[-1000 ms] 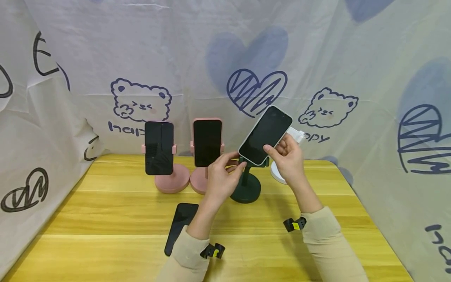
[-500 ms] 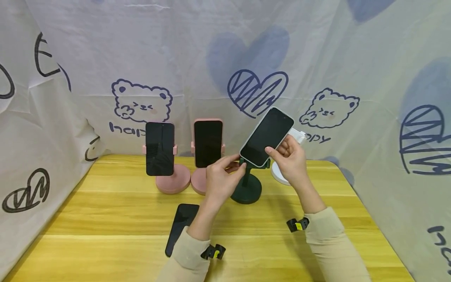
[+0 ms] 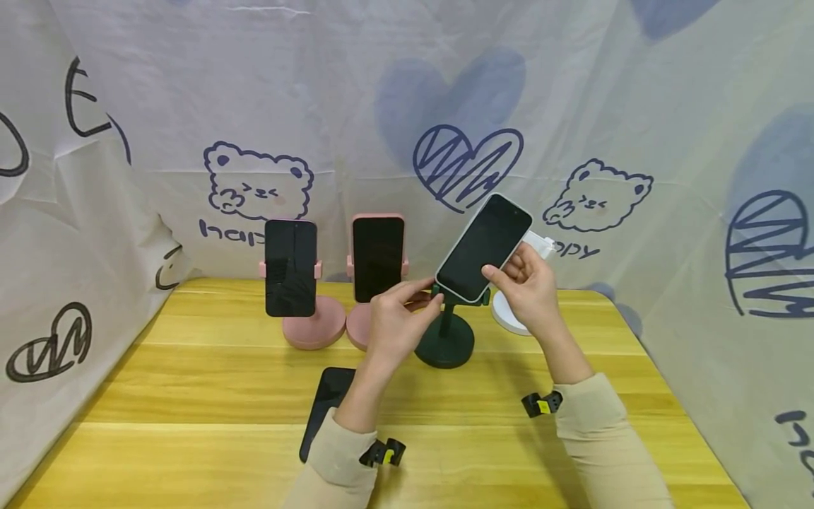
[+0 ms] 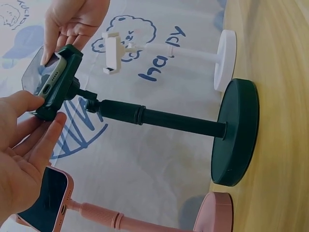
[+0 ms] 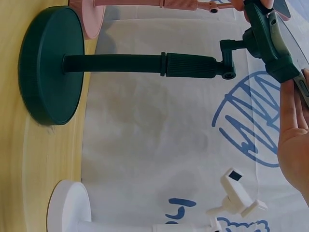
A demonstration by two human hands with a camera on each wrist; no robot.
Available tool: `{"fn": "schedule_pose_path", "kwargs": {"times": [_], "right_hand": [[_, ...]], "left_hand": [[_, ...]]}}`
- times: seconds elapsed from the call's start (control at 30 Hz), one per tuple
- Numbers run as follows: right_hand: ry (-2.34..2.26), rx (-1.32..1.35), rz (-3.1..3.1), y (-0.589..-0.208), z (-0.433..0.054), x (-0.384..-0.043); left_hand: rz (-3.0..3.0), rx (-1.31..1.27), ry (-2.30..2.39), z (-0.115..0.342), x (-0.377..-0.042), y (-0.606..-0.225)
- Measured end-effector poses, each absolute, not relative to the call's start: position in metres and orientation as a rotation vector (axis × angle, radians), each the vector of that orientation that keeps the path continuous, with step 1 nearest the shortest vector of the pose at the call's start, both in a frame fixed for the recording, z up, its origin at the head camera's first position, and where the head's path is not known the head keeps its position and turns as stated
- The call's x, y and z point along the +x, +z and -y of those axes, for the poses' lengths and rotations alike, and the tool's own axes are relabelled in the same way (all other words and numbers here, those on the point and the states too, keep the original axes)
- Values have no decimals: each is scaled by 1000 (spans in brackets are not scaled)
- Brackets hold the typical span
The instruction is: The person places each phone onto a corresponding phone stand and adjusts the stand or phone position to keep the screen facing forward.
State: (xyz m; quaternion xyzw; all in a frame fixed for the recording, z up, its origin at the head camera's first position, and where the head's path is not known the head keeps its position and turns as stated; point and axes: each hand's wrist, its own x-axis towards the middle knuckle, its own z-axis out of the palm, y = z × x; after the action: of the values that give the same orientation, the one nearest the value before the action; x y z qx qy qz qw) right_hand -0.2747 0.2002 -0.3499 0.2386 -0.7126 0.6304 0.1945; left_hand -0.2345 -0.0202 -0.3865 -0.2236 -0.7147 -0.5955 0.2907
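In the head view my right hand [image 3: 529,288] grips a smartphone [image 3: 483,247] in a pale case by its right edge, thumb over the dark screen. The phone leans to the right. Its lower end sits at the clamp [image 4: 67,79] of a dark green phone stand [image 3: 445,343], and the left wrist view shows the clamp's back along the phone. My left hand [image 3: 400,325] pinches the clamp's left end between thumb and fingers. From the right wrist view, the fingers of my right hand [image 5: 294,145] lie at the other end of the clamp.
To the left, two pink stands [image 3: 314,325] each carry an upright phone [image 3: 290,268]. Behind my right hand stands a white phone stand [image 3: 509,314]. Another dark phone [image 3: 326,406] lies flat on the wooden table [image 3: 191,396], partly under my left forearm. A printed cloth hangs behind.
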Motion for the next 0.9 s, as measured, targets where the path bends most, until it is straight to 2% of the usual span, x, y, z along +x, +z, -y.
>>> {"fn": "schedule_pose_path", "kwargs": {"times": [0.9], "right_hand": [[1588,830,2265,-329,-208,-280]], "left_hand": [[1953,-536,-1553,30,-234,-382]]}}
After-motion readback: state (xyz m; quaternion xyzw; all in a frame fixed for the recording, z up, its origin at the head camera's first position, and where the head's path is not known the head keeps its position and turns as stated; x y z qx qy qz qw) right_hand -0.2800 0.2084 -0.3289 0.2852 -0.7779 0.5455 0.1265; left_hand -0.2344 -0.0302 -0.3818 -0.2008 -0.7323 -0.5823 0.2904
